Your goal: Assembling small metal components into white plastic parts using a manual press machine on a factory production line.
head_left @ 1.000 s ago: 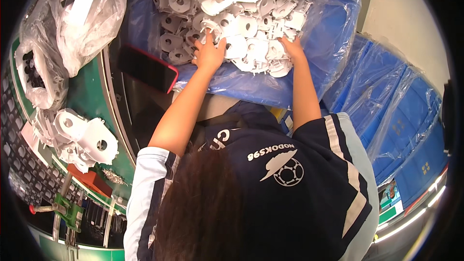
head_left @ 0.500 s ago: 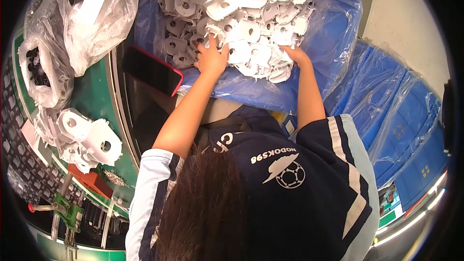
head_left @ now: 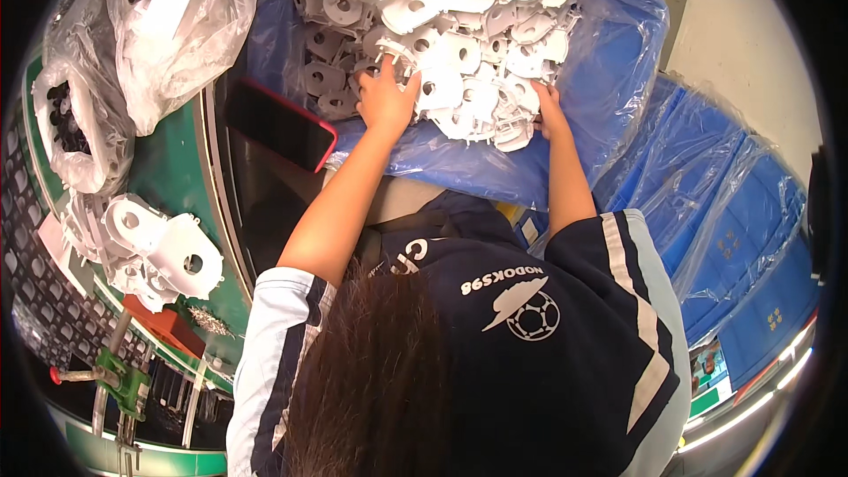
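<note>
A heap of white plastic parts [head_left: 459,53], flat plates with round holes, fills a blue bin lined with clear plastic film [head_left: 609,62]. My left hand [head_left: 387,104] lies on the near left side of the heap with its fingers spread, touching the parts and holding none. At the heap's near right edge is my right hand [head_left: 551,113]. Its fingers and thumb are apart against the outer parts; some fingertips are hard to make out, and no part is seen lifted in it.
Left of the bin lies a phone with a red case [head_left: 281,125]. Several similar white parts [head_left: 181,256] rest on the green bench [head_left: 172,172], beside clear bags [head_left: 181,44] and an orange-red block [head_left: 163,327]. Film-covered blue bins [head_left: 707,203] stand at the right.
My right hand has moved slightly right, and more of its fingers show at the heap's edge. The left hand stays in nearly the same place on the parts.
</note>
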Available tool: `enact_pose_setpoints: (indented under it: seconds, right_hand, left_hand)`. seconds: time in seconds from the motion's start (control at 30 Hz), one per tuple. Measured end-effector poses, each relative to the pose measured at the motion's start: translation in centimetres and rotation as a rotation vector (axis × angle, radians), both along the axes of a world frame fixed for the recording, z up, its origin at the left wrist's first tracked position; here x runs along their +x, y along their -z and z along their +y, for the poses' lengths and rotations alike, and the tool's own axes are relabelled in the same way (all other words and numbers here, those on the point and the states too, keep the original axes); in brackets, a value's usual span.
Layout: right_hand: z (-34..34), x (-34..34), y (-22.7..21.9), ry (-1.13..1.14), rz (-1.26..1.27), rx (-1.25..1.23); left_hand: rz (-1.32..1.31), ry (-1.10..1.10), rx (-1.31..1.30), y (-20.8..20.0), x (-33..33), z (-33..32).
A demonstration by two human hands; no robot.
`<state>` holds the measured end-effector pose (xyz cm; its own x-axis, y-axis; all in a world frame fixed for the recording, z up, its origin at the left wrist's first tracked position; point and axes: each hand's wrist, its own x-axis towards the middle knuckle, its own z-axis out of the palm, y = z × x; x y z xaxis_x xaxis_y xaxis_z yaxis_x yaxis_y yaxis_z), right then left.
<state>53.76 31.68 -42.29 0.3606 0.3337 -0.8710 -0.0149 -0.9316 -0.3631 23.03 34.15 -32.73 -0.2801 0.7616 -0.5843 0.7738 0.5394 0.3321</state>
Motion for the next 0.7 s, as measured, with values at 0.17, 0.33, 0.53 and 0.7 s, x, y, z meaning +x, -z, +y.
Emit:
enact_pose_setpoints:
  seconds: [0.17,0.33,0.53,0.7]
  right_hand:
    - [0.2,0.9,1.0,-0.035,0.327,-0.111]
    - [-1.7,1.2,4.2,0.169,0.438,0.121]
    - [-0.7,-0.2,-0.5,0.255,0.449,0.057]
    - [-1.2,-0.1,-1.8,0.271,0.586,0.034]
  left_hand:
    - [-0.043,-0.050,-0.005,0.9,0.3,-0.5]
    - [-0.135,-0.010,-0.121,1.1,0.4,-0.2]
    - [-0.145,-0.004,-0.097,1.7,-0.4,-0.4]
    - [-0.085,0.047,-0.057,0.0,0.3,-0.3]
